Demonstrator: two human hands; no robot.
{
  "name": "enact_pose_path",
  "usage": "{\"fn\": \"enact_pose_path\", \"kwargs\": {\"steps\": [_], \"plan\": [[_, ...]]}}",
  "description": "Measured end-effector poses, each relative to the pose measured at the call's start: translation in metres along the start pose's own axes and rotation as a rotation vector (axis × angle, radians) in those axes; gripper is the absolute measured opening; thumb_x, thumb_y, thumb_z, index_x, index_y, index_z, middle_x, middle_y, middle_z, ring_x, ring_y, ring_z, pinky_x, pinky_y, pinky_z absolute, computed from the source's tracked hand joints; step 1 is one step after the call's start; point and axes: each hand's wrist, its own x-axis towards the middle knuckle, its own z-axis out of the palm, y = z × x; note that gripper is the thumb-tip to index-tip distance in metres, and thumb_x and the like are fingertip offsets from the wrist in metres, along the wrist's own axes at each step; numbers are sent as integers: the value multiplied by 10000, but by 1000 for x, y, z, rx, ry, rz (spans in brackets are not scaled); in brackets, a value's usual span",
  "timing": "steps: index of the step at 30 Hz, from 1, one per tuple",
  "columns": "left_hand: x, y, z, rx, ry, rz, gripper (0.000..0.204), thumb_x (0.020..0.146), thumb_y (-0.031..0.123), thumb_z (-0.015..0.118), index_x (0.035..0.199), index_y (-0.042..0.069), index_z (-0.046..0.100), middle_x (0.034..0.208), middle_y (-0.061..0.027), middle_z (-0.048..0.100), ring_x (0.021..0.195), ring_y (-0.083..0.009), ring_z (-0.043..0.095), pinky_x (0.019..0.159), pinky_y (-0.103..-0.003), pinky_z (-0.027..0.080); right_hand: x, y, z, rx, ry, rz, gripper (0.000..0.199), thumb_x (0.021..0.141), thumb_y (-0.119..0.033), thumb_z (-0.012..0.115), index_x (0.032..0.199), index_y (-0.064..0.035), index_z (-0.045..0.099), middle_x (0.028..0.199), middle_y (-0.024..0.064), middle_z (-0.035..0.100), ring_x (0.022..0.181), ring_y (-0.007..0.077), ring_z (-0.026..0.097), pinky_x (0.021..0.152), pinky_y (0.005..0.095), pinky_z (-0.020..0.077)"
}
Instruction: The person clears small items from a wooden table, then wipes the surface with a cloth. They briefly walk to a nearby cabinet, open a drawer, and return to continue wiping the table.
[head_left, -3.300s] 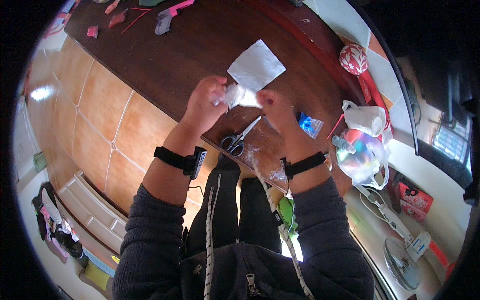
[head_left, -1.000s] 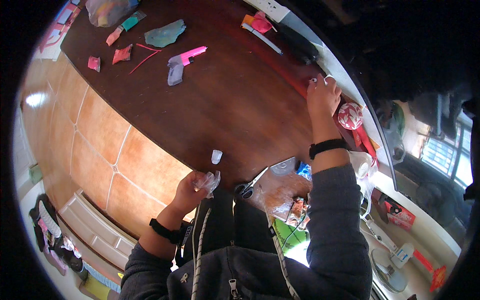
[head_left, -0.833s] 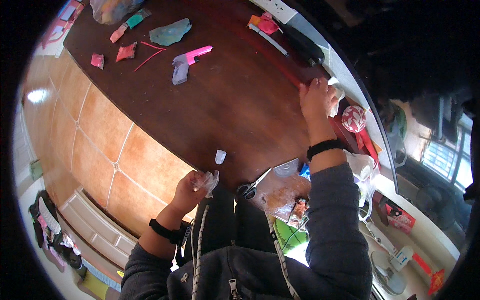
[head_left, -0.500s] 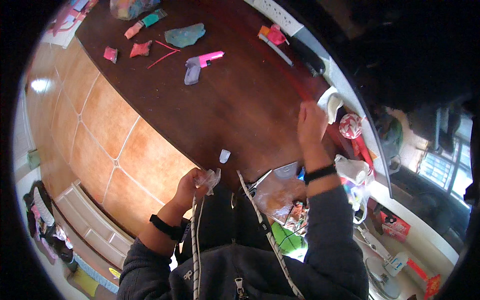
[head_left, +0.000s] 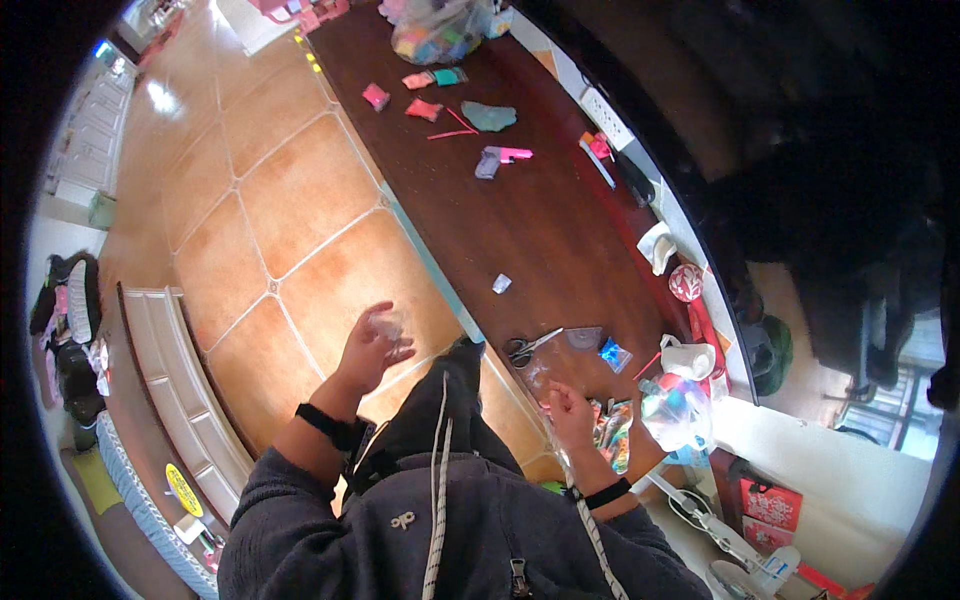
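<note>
My left hand (head_left: 368, 350) is out over the tiled floor, its thumb and fingers spread loosely around a blurred clear plastic wrapper (head_left: 388, 324). At the table's near edge, my right hand (head_left: 572, 412) is closed with its fingers curled in; what it holds, if anything, is hidden. Beside it lie colourful printed packets (head_left: 612, 432) and black-handled scissors (head_left: 533, 345). A grey flat piece (head_left: 585, 338) and a blue packet (head_left: 615, 355) are just beyond. Farther up the table sits a small whitish piece (head_left: 502, 284).
On the dark wooden table (head_left: 450, 220), a pink and grey toy gun (head_left: 500, 160), a teal bag (head_left: 489, 116) and red packets (head_left: 423, 110) lie far off. A filled plastic bag (head_left: 440, 35) stands at the far end. A white cup (head_left: 688, 358) is at right, below a large black screen.
My view has turned, showing more floor. My left hand has moved out over the floor with the plastic wrapper. My right hand has come back from the table's far side to its near edge.
</note>
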Motion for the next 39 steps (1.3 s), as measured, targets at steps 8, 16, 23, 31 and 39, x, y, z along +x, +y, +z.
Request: {"fn": "enact_pose_path", "kwargs": {"steps": [8,16,23,31,39], "plan": [[-85,20,-93,-103,204,28,232,871,110,521,1102,98,503,948,-52,527,751,-188,578,706,-316,528,-33,-11,13,34,-55,125,199,886,-163,523,954,15,581,740,65,625,629,115,599,579,247,492],[-111,84,-244,-425,362,162,337,870,16,385,1174,147,449,1061,-94,550,776,-236,604,672,-333,541,31,-81,157,-253,-287,-64,220,857,-193,504,910,-9,612,728,113,639,631,163,614,603,285,488],[-127,207,-417,-479,565,239,502,824,-77,371,1258,173,412,1108,-103,502,750,-230,584,655,-307,537,91,-229,362,-482,-476,-28,256,837,-187,526,984,4,612,703,127,651,637,179,643,593,293,503],[-53,341,-551,-568,672,323,509,790,-112,345,1218,139,458,1049,-105,517,656,-205,540,497,-268,467,207,-297,509,-500,-416,60,210,835,-127,523,928,49,591,692,147,623,579,202,619,525,308,500],[-14,460,-695,-769,1028,339,308,851,42,414,1104,190,511,972,-56,547,652,-195,530,521,-273,442,402,-509,780,-1015,-702,-408,294,791,-253,460,770,-44,666,847,196,630,803,351,613,734,433,480]]}}
